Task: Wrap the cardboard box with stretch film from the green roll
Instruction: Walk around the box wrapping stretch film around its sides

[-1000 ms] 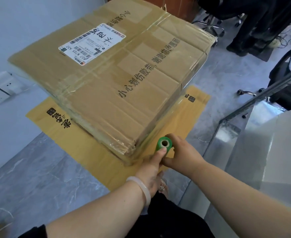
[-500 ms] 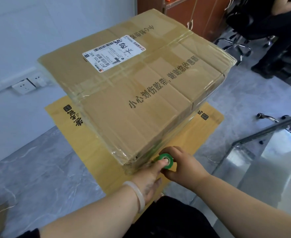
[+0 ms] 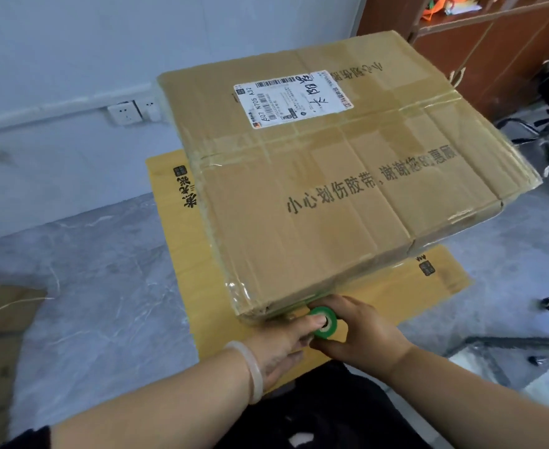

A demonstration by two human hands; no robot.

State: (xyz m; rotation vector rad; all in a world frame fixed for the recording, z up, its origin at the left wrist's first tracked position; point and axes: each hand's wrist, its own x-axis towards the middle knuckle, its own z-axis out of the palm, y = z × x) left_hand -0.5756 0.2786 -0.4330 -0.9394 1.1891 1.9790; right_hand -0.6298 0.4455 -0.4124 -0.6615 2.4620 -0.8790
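Nearest to the camera, the left hand [image 3: 279, 343] and the right hand [image 3: 360, 335] meet on the green roll [image 3: 325, 322], which sits just in front of the near left corner of the cardboard box [image 3: 331, 189]. A finger of the left hand goes into the hole of the roll, and its other fingers lie curled beside the roll over the flat cardboard sheet [image 3: 185, 254]. The right hand closes around the right side of the roll with its fingers bent over the rim. A pale bracelet [image 3: 253, 371] is on the left wrist.

The roll stands upright, so its open end faces up toward the camera and its long axis runs up and down, along the low side wall of the box. The roll is touching or almost touching the near edge of the box; which one, I cannot tell.

The box is wide and flat, and it lies on the yellow-brown sheet, which lies on the grey floor [image 3: 88, 303]. Shiny film already covers its corners and edges. A line of black printed characters runs across the top, and a white shipping label [image 3: 292, 98] is stuck on the far half.

The sheet shows beyond the box on the left, the near and the right side. To the left of it the floor is open as far as the pale wall [image 3: 72, 59] with its sockets [image 3: 130, 111]. On the right, a metal rail [image 3: 509, 341] stands near the hands, and behind the far right corner there is a brown cabinet [image 3: 493, 59].
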